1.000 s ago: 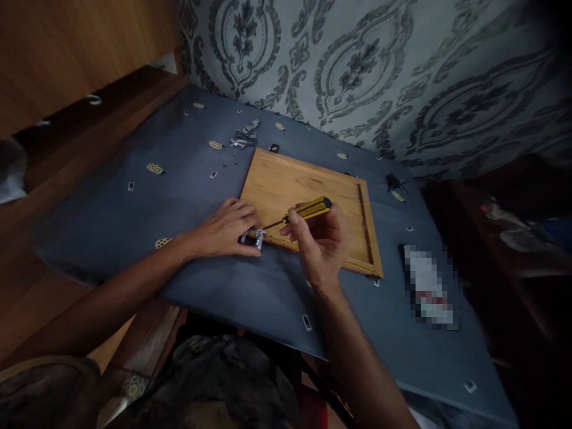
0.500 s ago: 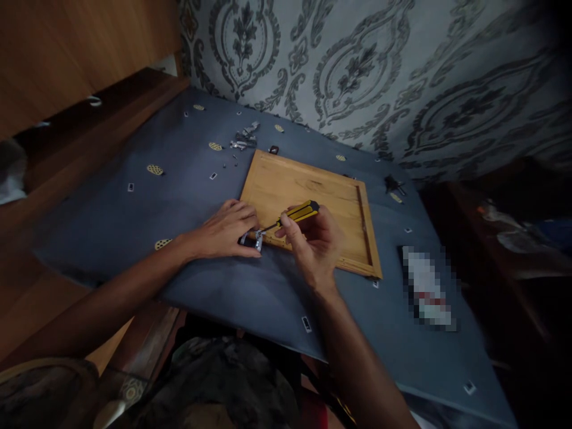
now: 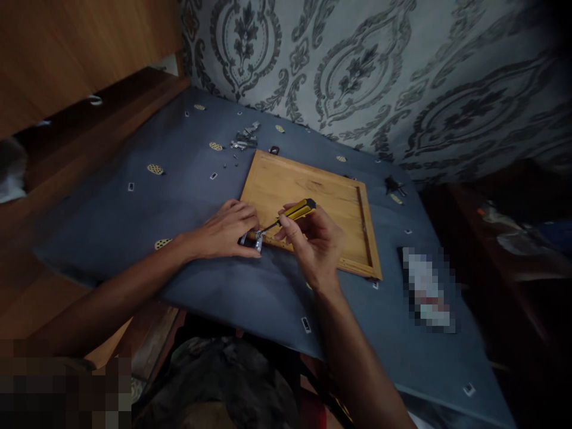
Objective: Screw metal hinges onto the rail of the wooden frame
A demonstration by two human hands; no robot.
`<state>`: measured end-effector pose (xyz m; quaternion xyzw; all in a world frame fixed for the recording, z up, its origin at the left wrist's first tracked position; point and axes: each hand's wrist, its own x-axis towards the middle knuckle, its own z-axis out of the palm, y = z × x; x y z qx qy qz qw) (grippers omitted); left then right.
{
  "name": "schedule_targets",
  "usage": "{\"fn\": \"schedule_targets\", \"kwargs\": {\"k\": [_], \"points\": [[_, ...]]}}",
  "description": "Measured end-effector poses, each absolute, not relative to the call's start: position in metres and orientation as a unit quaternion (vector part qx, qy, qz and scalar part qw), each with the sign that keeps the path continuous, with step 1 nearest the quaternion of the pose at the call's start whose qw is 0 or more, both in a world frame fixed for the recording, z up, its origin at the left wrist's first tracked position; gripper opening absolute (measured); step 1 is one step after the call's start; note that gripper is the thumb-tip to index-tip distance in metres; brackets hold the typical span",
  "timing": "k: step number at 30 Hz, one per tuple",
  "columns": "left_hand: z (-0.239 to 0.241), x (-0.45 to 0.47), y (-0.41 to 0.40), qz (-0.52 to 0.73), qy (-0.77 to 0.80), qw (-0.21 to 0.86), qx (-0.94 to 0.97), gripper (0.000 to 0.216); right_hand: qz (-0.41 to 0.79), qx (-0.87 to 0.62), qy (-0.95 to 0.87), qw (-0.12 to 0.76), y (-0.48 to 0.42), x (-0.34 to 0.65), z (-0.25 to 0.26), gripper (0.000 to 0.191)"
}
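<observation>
A framed wooden panel [image 3: 290, 177] lies on the dark blue tablecloth. At its near left corner sits a small metal hinge [image 3: 258, 242]. My left hand [image 3: 227, 229] is closed around that corner, fingers on the wood and thumb below, steadying the hinge. In my right hand [image 3: 316, 241] is a screwdriver [image 3: 300, 209] with a yellow and black handle, gripped between thumb and fingers. Its shaft slants down to the left, and the tip meets the hinge; any screw under it is too small to make out.
Several metal hinges [image 3: 244, 140] lie beyond the panel, with tiny screws [image 3: 236, 164] nearby. A small dark object [image 3: 274, 150] touches the far edge. Black pieces [image 3: 394, 185] lie at right, and a blurred-out packet [image 3: 429, 292] nearer. A patterned wall [image 3: 353, 71] rises behind the table.
The screwdriver's handle has shifted slightly left and my right hand's fingers have altered their hold on it. My left hand, the hinge and the panel stay in place.
</observation>
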<state>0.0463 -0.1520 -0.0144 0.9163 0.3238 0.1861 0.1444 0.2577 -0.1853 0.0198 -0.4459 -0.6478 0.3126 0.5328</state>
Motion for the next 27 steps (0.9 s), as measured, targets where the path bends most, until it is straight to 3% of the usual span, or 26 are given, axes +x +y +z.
{"fn": "schedule_targets", "kwargs": {"k": [6,16,27], "points": [[-0.0178,0.0455,-0.1512,0.190,0.320,0.142,0.917,0.043,0.271,-0.479,-0.636,0.541,-0.1835,0.2565,0.0124,0.039],[-0.0205,0.0452,-0.1501,0.202,0.318,0.130,0.917,0.043,0.359,-0.407,-0.657,0.523,-0.1858,0.2628,0.0209,0.024],[-0.0179,0.0464,-0.1509,0.196,0.316,0.116,0.921,0.044,0.292,-0.445,-0.624,0.573,-0.1835,0.2585,0.0133,0.032]]}}
